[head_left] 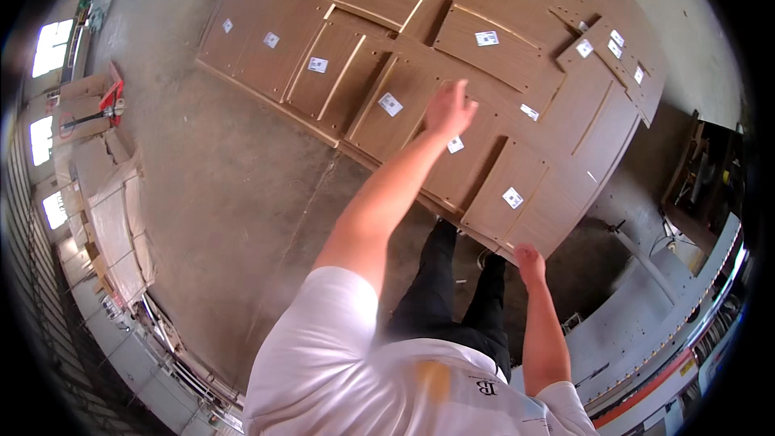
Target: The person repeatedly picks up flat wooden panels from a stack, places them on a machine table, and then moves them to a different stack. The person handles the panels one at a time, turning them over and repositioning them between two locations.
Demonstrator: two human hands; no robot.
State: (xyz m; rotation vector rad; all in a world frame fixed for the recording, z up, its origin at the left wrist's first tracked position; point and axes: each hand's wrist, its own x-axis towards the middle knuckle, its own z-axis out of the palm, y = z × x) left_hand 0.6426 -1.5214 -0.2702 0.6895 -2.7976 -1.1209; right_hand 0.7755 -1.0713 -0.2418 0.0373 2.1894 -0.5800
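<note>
- Your panel stack, brown wood-grain boards laid flat and overlapping, spreads out before your legs and is the thing both your hands are at
- Your left hand reaches over the near half of the panel stack, released, with a gap between its thumb and bent fingers; whether it touches a board, I cannot tell
- Just beside that hand on the panel stack, you have a rectangular panel with a white label, to the hand's left
- Your right hand is at the near edge of the panel stack, right of your legs; its fingers are too unclear for me to tell whether they grasp the edge
- Near that hand, your rectangular corner board lies on the panel stack, bearing a square white label
- Well left of the panel stack, you have a red pallet jack and a plastic-wrapped bundle
- Right of the panel stack, you have a grey machine, apart from the boards
- Around the panel stack, your concrete floor shows a thin seam
</note>
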